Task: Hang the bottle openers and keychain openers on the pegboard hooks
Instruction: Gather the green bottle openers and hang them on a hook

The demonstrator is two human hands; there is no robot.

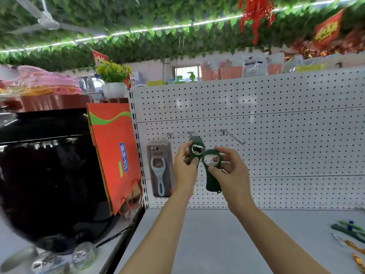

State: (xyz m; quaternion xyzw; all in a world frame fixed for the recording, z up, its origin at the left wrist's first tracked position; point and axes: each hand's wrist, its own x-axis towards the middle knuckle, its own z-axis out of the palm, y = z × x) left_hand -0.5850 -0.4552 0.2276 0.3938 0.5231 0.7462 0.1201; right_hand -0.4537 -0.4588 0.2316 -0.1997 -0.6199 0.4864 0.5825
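Two dark green bottle openers are up in front of the white pegboard (276, 135). My left hand (184, 167) pinches one green opener (195, 150) just below the middle hook (190, 133); its top end touches or hangs at that hook, I cannot tell which. My right hand (230, 171) grips the second green opener (211, 171) by its ringed head, the handle pointing down. An empty long hook (235, 138) sticks out to the right. A small hook (169, 134) on the left carries packaged blue peelers (160, 169).
More openers and small items (351, 234) lie on the grey shelf (217, 244) at the far right. An orange gift bag (114, 151) and a big black pot (45, 175) stand left of the pegboard post.
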